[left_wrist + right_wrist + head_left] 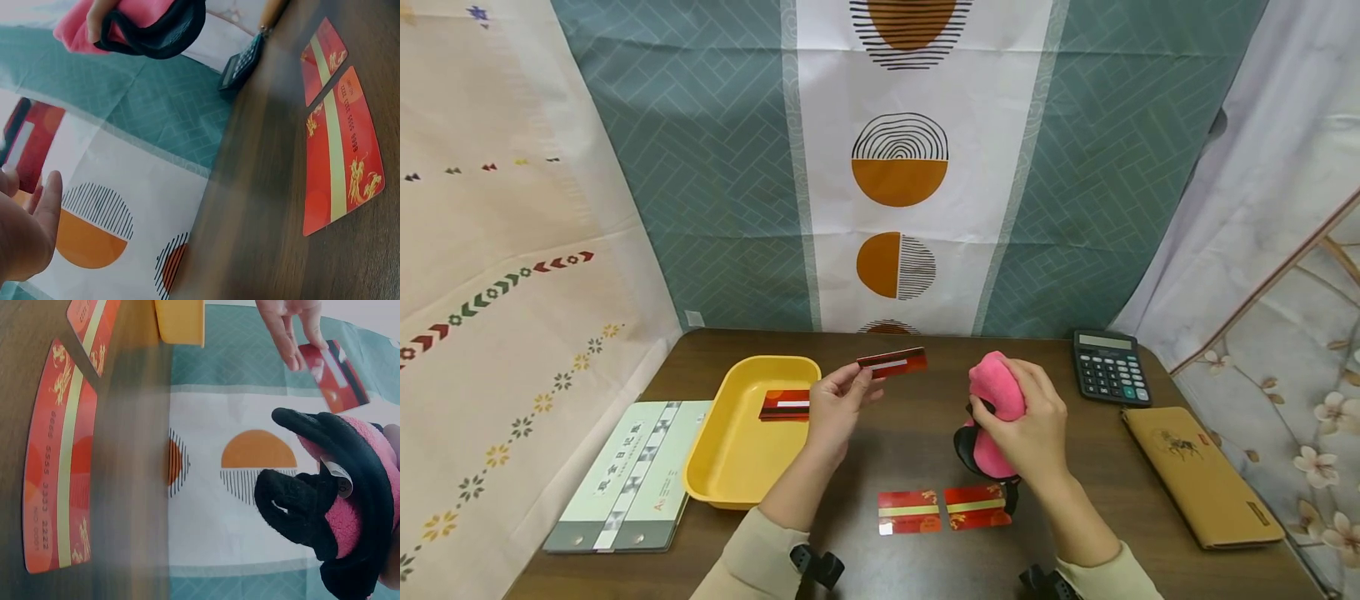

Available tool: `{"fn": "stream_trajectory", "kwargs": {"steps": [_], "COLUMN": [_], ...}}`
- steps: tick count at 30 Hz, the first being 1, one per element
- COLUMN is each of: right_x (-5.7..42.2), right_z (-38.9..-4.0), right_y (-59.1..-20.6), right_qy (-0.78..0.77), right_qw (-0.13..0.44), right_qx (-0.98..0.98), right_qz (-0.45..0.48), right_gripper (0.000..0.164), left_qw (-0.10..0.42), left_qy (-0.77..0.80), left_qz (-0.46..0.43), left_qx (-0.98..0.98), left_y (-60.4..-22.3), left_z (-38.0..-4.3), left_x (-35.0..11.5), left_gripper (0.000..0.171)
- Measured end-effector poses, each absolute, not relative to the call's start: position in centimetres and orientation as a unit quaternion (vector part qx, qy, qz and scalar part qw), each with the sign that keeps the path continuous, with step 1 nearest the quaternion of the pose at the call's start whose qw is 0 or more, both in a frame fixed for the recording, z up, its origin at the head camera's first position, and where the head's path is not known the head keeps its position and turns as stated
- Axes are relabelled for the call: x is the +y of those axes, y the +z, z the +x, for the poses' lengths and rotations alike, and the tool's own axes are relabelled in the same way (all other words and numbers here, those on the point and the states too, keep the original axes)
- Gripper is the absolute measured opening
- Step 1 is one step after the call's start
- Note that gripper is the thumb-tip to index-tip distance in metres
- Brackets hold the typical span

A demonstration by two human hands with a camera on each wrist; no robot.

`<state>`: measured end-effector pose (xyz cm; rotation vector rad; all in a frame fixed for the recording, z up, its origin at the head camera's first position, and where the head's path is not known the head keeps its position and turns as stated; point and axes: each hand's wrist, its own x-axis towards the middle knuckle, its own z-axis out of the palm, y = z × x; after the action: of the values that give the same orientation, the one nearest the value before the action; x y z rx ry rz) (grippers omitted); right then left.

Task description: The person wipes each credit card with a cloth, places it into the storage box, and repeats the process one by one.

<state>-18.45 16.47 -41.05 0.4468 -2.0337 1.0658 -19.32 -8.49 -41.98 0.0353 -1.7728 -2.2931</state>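
Observation:
My left hand pinches a red bank card between thumb and fingers, raised over the table. Its back, with a dark stripe and a white strip, shows in the head view. In my right hand I grip a soft, fuzzy pink and black plush item. Black trim, black loops and a small white tag show on it in the right wrist view. Below the hands, two red cards lie side by side, a left card and a right card, each with a gold band and face up.
A yellow tray stands at the left, with red cards inside. Beside it is a pale green folder. A calculator and a tan wallet-like case lie at the right. A patterned cloth hangs behind the table.

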Motion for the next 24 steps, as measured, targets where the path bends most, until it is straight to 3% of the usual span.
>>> {"fn": "stream_trajectory", "kwargs": {"steps": [7, 13, 24], "right_x": [15.3, 14.1, 12.9], "right_z": [-18.2, -18.0, -18.5], "right_y": [-41.1, -41.3, -41.2], "right_qy": [0.430, 0.413, 0.349], "right_qw": [0.372, 0.349, 0.383], "right_qx": [-0.790, -0.791, -0.824], "right_qz": [0.229, 0.287, 0.228], "right_gripper": [0.057, 0.058, 0.057], "left_qw": [0.101, 0.071, 0.035], "left_qy": [-0.780, -0.781, -0.757], "left_qz": [0.033, 0.001, -0.069], "left_qx": [-0.617, -0.620, -0.649], "left_y": [-41.9, -42.3, -42.2], "left_z": [-19.1, -18.8, -18.5], "left_x": [-7.5, -6.4, -5.5], "left_gripper": [0.029, 0.030, 0.029]}}
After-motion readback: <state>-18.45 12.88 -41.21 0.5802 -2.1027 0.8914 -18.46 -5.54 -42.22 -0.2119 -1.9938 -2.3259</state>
